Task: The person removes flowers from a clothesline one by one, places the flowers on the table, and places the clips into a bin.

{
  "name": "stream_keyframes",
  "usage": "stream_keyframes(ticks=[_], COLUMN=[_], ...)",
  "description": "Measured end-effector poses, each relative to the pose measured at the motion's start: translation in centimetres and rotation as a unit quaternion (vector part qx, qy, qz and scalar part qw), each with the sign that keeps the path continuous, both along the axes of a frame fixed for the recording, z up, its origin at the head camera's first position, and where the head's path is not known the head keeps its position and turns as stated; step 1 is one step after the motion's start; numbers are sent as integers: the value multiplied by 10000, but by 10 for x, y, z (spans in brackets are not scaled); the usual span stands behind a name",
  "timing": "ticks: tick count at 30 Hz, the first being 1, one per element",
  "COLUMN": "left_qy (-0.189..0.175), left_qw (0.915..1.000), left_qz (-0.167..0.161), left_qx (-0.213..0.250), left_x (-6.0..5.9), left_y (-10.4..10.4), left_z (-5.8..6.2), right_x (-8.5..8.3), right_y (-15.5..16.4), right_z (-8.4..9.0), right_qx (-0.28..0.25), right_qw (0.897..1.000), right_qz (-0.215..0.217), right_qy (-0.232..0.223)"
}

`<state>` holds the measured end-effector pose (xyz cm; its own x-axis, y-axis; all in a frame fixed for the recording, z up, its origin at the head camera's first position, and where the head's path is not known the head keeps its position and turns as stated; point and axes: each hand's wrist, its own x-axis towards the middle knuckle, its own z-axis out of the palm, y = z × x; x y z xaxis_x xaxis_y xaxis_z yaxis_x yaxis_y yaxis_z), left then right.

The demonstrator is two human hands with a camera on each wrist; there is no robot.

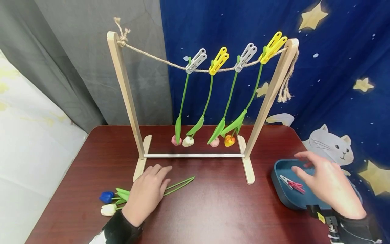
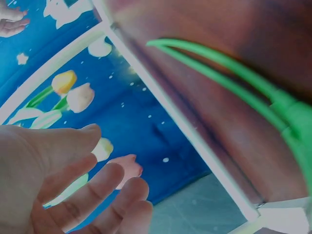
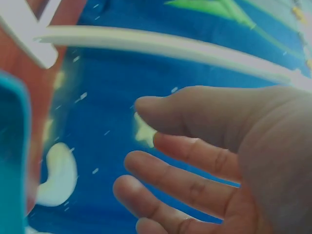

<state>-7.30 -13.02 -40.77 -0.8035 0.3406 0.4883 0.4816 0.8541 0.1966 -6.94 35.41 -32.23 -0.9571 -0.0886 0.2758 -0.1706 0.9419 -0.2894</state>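
In the head view my left hand (image 1: 149, 193) hovers above two artificial tulips, a blue tulip (image 1: 106, 197) and a white tulip (image 1: 108, 209), lying on the table. Their green stems (image 2: 214, 63) run past the hand in the left wrist view, and its relaxed fingers hold nothing. Over the blue tray (image 1: 278, 193) on the right is my right hand (image 1: 332, 186), thumb and fingers apart around bare air. A grey clothespin (image 1: 285, 182) and a pink clothespin (image 1: 296, 186) lie in that tray.
A wooden rack (image 1: 125, 88) stands on the dark red table (image 1: 213, 210), with a sagging rope (image 1: 152, 56) between its posts. Several tulips hang head down from it by grey and yellow clothespins (image 1: 218, 61). A starry blue curtain (image 1: 329, 84) is behind.
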Motion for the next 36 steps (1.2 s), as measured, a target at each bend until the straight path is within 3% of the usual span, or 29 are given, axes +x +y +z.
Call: stream_keyframes(ticks=[8,14,19,24,28,33,36], left_qy=[89,398,534,499,649,802,839], left_qw=[9960,9845,9709,9508,9390,9223,9140], left_qz=[169,8,-105,-304,-503,-646,-726], left_qx=[870,1705,2333,3044,3340,3725,3903], left_x=[-11,-22,-32,-44,-54,-67,-74], left_y=[1,7,13,21,29,40,45], left_z=[22,39,54,69,82,97,105], right_x=[-8,-14,-19,-26,-33,-47,-58], right_y=[-38,-71,-98,-123,-142,-165,-180], right_z=[36,66,94,123,148,176,189], right_qx=[-54,-143,-156,-271,-251,17,150], right_qw=[9926,9805,9624,9396,9241,9096,9081], right_qz=[568,967,1423,1858,2168,2470,2520], right_qy=[1074,1704,2309,2862,3138,3340,3340])
